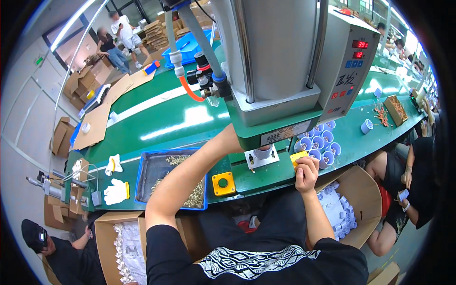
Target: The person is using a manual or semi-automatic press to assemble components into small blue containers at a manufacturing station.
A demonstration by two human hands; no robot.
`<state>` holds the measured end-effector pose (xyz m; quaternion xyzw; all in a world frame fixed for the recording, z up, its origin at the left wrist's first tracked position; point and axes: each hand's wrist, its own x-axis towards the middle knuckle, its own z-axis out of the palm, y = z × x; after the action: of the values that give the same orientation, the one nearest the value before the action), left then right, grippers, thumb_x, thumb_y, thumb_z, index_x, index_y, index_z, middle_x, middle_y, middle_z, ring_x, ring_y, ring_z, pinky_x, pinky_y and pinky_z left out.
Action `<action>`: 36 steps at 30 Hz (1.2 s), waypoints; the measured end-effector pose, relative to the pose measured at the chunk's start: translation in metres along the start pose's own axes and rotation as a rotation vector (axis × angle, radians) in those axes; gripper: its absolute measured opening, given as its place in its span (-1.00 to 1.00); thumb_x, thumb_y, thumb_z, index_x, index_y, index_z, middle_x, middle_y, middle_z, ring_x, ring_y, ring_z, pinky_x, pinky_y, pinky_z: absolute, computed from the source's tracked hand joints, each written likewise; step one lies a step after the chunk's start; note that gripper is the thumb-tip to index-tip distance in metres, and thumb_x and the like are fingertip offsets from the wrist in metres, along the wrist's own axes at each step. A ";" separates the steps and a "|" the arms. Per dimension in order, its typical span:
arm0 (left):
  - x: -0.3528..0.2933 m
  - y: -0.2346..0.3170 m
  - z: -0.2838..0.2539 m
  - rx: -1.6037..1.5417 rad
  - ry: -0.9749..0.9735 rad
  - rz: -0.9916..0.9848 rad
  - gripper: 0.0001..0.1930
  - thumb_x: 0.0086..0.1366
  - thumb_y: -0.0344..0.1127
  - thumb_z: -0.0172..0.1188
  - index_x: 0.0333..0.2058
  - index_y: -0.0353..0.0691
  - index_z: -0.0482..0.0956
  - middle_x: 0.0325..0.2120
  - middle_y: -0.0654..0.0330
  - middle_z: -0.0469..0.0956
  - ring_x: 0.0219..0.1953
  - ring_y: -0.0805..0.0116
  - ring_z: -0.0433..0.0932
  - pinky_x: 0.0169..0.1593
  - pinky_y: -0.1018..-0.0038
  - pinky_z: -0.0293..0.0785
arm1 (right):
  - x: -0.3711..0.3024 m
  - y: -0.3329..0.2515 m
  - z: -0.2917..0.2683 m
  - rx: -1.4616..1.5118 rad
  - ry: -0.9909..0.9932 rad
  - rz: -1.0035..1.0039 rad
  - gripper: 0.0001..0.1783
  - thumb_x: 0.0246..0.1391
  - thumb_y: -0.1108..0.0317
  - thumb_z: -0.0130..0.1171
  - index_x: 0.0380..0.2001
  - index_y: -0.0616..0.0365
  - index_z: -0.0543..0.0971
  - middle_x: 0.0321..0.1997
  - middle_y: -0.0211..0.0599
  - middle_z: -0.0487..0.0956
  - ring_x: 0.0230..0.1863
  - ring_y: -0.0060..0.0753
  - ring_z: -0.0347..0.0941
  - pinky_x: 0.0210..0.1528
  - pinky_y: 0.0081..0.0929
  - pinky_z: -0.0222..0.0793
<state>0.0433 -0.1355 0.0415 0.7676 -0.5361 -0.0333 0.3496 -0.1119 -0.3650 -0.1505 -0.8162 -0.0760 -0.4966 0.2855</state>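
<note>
Green tabletop [161, 121] runs across a busy workshop, and at its near edge the action centres on a small round piece [264, 152], sitting on a pale metal plate [271, 160] directly beneath a big grey press [280, 52]. Right hand [307, 175] now: fingers curled, knuckles up, touching a yellow box [297, 156] just right of the plate; whether anything is tucked inside that curl, one cannot tell. Over on the other side, the left forearm [183, 171] reaches up and behind the press head, so the left hand is hidden and its grip cannot be told. Just beyond the right hand stands a cluster of pale cups [327, 137] with small pieces inside. Left of the plate sits a second yellow box [223, 184] with a dark round button, then a blue-rimmed tray [138, 183] scattered with tiny bits, then white gloves [116, 191]. Below right, an open carton [368, 192] holds more pale cups; farther right, a co-worker in black [420, 166] sits at the same line.
</note>
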 end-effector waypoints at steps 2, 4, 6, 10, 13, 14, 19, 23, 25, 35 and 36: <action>-0.020 -0.006 0.015 -0.011 0.021 -0.194 -0.56 0.15 -0.23 0.46 -0.02 -0.27 0.63 -0.14 -0.01 0.66 -0.07 -0.08 0.61 -0.01 0.16 0.56 | -0.005 -0.003 0.005 0.008 0.021 0.002 -0.94 -0.05 0.47 0.14 -0.50 0.22 0.57 -0.24 -0.18 0.63 -0.11 -0.02 0.49 0.02 -0.18 0.42; -0.076 -0.012 0.038 0.130 0.193 -0.118 -0.65 0.18 -0.27 0.45 -0.09 -0.25 0.66 -0.19 0.01 0.68 -0.12 -0.01 0.64 -0.06 0.20 0.58 | -0.006 -0.004 0.006 0.025 0.059 0.010 -0.92 -0.07 0.47 0.16 -0.45 0.22 0.57 -0.23 -0.16 0.61 -0.11 0.00 0.49 0.01 -0.17 0.42; -0.137 -0.011 0.060 0.283 0.256 -0.068 -0.73 0.16 -0.34 0.44 -0.15 -0.23 0.69 -0.22 0.04 0.69 -0.13 0.07 0.66 -0.09 0.25 0.60 | -0.009 0.000 0.003 -0.004 0.077 0.005 -0.90 -0.08 0.46 0.17 -0.42 0.22 0.57 -0.23 -0.15 0.60 -0.11 0.00 0.48 0.02 -0.16 0.42; -0.187 -0.015 0.086 0.388 0.394 -0.060 -0.82 0.13 -0.38 0.44 -0.27 -0.24 0.70 -0.33 0.11 0.69 -0.18 0.09 0.65 -0.14 0.25 0.60 | -0.013 -0.004 0.007 -0.066 0.097 0.011 -0.84 -0.09 0.46 0.18 -0.36 0.22 0.56 -0.22 -0.13 0.57 -0.10 0.02 0.45 0.05 -0.13 0.39; -0.194 -0.015 0.094 0.431 0.454 -0.110 -0.83 0.14 -0.38 0.43 -0.29 -0.24 0.70 -0.35 0.14 0.69 -0.20 0.10 0.65 -0.13 0.23 0.60 | -0.014 -0.001 0.007 -0.126 0.090 0.031 -0.82 -0.09 0.45 0.18 -0.33 0.22 0.56 -0.22 -0.11 0.55 -0.09 0.03 0.43 0.07 -0.12 0.37; -0.195 -0.014 0.095 0.445 0.483 -0.131 -0.84 0.14 -0.38 0.42 -0.29 -0.24 0.70 -0.36 0.15 0.69 -0.21 0.11 0.65 -0.13 0.22 0.59 | -0.014 -0.001 0.007 -0.122 0.078 0.038 -0.81 -0.08 0.45 0.17 -0.32 0.22 0.56 -0.21 -0.11 0.55 -0.09 0.03 0.42 0.07 -0.11 0.36; -0.179 0.005 0.073 0.572 0.362 -0.194 -0.84 0.17 -0.36 0.40 -0.28 -0.26 0.70 -0.34 0.12 0.70 -0.17 0.09 0.65 -0.04 0.22 0.58 | -0.018 0.004 0.006 -0.119 0.067 0.076 -0.78 -0.05 0.45 0.16 -0.26 0.22 0.55 -0.19 -0.09 0.55 -0.10 0.02 0.40 0.06 -0.13 0.34; -0.208 -0.025 0.043 0.363 0.413 -0.308 -0.79 0.20 -0.32 0.38 -0.22 -0.28 0.70 -0.29 0.10 0.69 -0.11 0.05 0.63 0.04 0.21 0.53 | -0.017 0.000 0.011 -0.069 0.097 0.087 -0.76 -0.02 0.48 0.13 -0.21 0.22 0.53 -0.17 -0.09 0.54 -0.10 0.00 0.38 0.06 -0.16 0.32; -0.242 -0.044 0.035 0.384 0.447 -0.652 -0.74 0.21 -0.30 0.36 -0.15 -0.28 0.69 -0.25 0.07 0.66 -0.06 0.01 0.60 0.07 0.22 0.51 | -0.016 -0.002 0.008 -0.044 0.097 0.088 -0.75 -0.01 0.49 0.12 -0.19 0.23 0.53 -0.17 -0.09 0.54 -0.10 -0.01 0.37 0.07 -0.17 0.31; -0.247 -0.028 0.031 0.276 0.129 -0.589 -0.81 0.25 -0.40 0.30 -0.16 -0.27 0.67 -0.27 0.04 0.61 -0.10 -0.01 0.60 0.00 0.25 0.53 | -0.013 0.000 0.007 -0.068 0.080 0.084 -0.80 0.01 0.52 0.09 -0.23 0.23 0.51 -0.18 -0.08 0.53 -0.12 -0.02 0.38 0.02 -0.18 0.32; -0.248 -0.035 0.031 0.234 0.120 -0.586 -0.83 0.25 -0.41 0.29 -0.18 -0.28 0.67 -0.28 0.04 0.61 -0.13 -0.02 0.61 -0.02 0.25 0.53 | -0.012 -0.001 0.007 -0.072 0.088 0.083 -0.81 0.01 0.53 0.09 -0.24 0.23 0.51 -0.19 -0.08 0.53 -0.13 -0.02 0.38 0.02 -0.18 0.32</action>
<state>-0.0472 0.0650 -0.0821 0.9249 -0.2710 -0.0250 0.2654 -0.1129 -0.3586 -0.1632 -0.8059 -0.0117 -0.5220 0.2792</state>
